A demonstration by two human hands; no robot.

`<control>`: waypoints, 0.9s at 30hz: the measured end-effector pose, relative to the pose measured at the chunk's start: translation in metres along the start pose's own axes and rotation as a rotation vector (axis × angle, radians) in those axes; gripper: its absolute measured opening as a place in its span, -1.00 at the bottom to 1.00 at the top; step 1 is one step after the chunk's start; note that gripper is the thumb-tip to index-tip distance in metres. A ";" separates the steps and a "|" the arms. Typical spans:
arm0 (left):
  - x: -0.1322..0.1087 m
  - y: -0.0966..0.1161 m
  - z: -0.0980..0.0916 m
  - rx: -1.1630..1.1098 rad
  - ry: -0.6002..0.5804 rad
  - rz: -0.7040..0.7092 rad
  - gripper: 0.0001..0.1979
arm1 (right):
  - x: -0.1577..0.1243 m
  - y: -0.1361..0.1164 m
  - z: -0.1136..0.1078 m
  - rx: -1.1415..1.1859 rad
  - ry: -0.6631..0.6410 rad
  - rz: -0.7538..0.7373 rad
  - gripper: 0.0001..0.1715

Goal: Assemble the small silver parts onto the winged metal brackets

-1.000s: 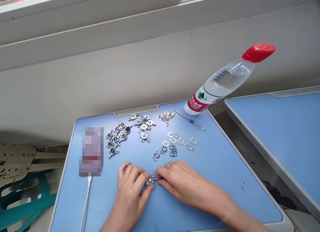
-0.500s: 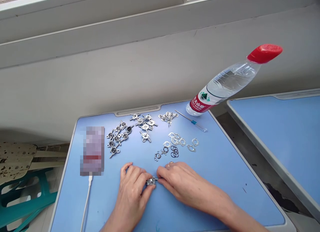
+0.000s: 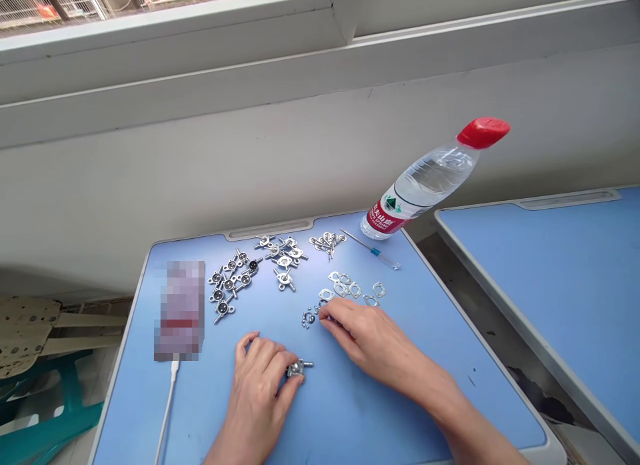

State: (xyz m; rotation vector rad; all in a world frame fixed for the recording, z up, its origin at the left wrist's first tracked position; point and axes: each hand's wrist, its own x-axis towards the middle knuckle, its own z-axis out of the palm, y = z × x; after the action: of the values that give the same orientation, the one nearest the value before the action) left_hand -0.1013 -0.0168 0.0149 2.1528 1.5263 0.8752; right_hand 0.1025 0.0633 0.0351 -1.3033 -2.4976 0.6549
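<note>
left hand (image 3: pixel 257 385) gripping fitting (image 3: pixel 297 368), right hand (image 3: pixel 363 338) open

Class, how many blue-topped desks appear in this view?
2: the near desk at the centre, and a second desk to its right, running out of frame. Others may lie out of view.

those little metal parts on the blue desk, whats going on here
A person is working bare-handed at a blue desk. Their left hand holds a small metal fitting with a stud sticking out. Their right hand is apart from it, fingertips down beside a small cluster of tiny metal bits. Flat metal gaskets and groups of similar fittings lie farther back, near a water bottle.
</note>
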 end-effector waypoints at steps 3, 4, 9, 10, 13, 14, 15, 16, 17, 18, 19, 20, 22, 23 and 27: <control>0.000 0.000 0.000 0.008 0.002 0.002 -0.92 | 0.002 0.001 0.008 -0.034 0.045 -0.059 -0.86; 0.000 0.000 0.000 0.013 0.000 0.002 -0.92 | 0.003 0.000 0.012 -0.055 0.044 -0.074 -0.86; -0.001 0.000 0.000 0.026 -0.013 0.002 -0.92 | 0.004 -0.003 0.021 -0.146 0.035 -0.096 -0.87; -0.001 0.000 0.000 0.028 -0.017 0.003 -0.92 | 0.004 -0.004 0.021 -0.148 0.038 -0.101 -0.87; -0.001 0.000 -0.001 0.034 -0.024 0.002 -0.92 | 0.005 -0.003 0.022 -0.151 0.043 -0.110 -0.88; -0.001 0.000 -0.001 0.035 -0.025 0.003 -0.92 | 0.005 -0.003 0.023 -0.157 0.043 -0.109 -0.88; -0.001 0.000 -0.001 0.038 -0.026 0.004 -0.92 | 0.005 -0.003 0.024 -0.163 0.041 -0.107 -0.87; -0.002 0.000 0.000 0.042 -0.027 0.006 -0.91 | 0.006 -0.004 0.024 -0.168 0.035 -0.106 -0.87; -0.002 -0.001 0.000 0.047 -0.029 0.008 -0.91 | 0.006 -0.004 0.025 -0.169 0.029 -0.105 -0.87; -0.002 -0.001 0.000 0.053 -0.031 0.010 -0.91 | 0.006 -0.004 0.025 -0.167 0.024 -0.104 -0.86; -0.002 -0.001 0.000 0.057 -0.034 0.010 -0.91 | 0.006 -0.004 0.025 -0.159 0.021 -0.104 -0.86; -0.002 -0.001 0.000 0.060 -0.037 0.009 -0.91 | 0.006 -0.005 0.025 -0.145 0.021 -0.106 -0.85; -0.002 0.000 0.000 0.058 -0.040 0.005 -0.91 | 0.005 -0.007 0.022 -0.096 0.023 -0.118 -0.84; -0.002 0.000 -0.001 0.055 -0.041 0.004 -0.91 | 0.004 -0.008 0.020 -0.061 0.021 -0.134 -0.84; -0.002 0.001 -0.001 0.056 -0.043 0.013 -0.92 | -0.001 -0.017 0.012 0.069 -0.018 -0.241 -0.81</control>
State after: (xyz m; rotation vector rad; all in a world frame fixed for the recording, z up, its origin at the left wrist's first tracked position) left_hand -0.1020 -0.0187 0.0160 2.2083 1.5356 0.7944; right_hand 0.0862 0.0513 0.0333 -0.9558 -2.5656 0.6908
